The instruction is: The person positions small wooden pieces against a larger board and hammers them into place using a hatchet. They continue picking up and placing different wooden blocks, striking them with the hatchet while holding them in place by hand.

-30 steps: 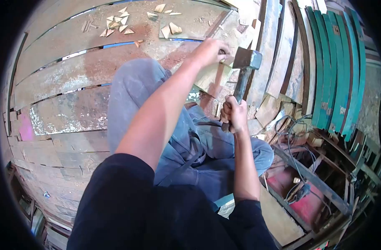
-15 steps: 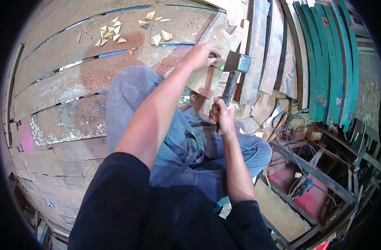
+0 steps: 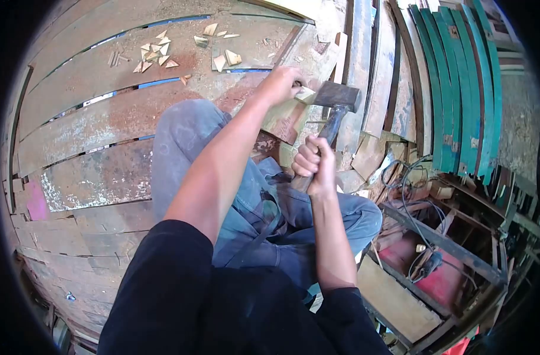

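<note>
My right hand (image 3: 313, 161) is wrapped round the handle of a metal-headed hammer (image 3: 336, 96). The head is above the hand, beside my left fingertips. My left hand (image 3: 286, 84) is closed on a small pale wood piece (image 3: 305, 95), its fingers partly hidden from above. One end of that piece sits by the hammer head; whether they touch is unclear. Below my left hand lies a flat wooden board (image 3: 286, 121).
Small wood wedges (image 3: 156, 54) lie on the plank floor (image 3: 92, 124) at the upper left. Green slats (image 3: 468, 89) and long planks (image 3: 358, 71) run along the right. Tangled cables (image 3: 407, 177) and a metal frame (image 3: 447, 242) are at lower right.
The hammer head has turned and sits slightly lower, with its side now facing up. My left hand has shifted slightly, and more of the pale wood piece shows.
</note>
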Tool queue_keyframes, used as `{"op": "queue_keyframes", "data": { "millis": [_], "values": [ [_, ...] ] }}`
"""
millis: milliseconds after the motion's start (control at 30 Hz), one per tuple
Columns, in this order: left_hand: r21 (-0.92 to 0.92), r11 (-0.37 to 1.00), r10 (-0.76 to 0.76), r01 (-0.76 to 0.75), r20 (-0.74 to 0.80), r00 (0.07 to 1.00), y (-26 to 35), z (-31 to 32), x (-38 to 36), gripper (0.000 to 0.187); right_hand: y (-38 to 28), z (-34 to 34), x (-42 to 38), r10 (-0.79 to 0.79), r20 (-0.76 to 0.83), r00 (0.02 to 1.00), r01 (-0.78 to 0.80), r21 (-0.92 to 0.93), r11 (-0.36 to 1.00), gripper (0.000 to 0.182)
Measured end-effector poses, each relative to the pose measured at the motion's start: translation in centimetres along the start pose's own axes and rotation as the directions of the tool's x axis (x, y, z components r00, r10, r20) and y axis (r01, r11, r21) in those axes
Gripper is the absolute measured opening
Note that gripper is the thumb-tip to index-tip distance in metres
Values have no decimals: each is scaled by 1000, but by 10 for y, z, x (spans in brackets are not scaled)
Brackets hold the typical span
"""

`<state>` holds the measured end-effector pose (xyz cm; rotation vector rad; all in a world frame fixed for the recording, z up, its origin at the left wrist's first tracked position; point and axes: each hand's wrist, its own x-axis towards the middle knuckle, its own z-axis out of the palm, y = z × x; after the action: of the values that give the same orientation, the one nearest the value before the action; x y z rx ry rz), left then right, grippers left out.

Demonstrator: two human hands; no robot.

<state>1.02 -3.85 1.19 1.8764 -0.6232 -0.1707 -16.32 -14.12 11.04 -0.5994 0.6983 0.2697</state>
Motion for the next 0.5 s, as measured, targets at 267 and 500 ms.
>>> {"op": "queue_keyframes", "data": {
  "millis": [267, 500],
  "values": [
    [-56, 984, -167, 167, 4, 986, -1, -15, 3, 16, -14, 2, -16, -427, -71, 902, 253, -714, 653, 18],
    [-43, 987, -157, 155, -67, 985, -6, -24, -1, 16, -8, 5, 6, -150, -113, 982, 60, -566, 822, 36]
  ]
}}
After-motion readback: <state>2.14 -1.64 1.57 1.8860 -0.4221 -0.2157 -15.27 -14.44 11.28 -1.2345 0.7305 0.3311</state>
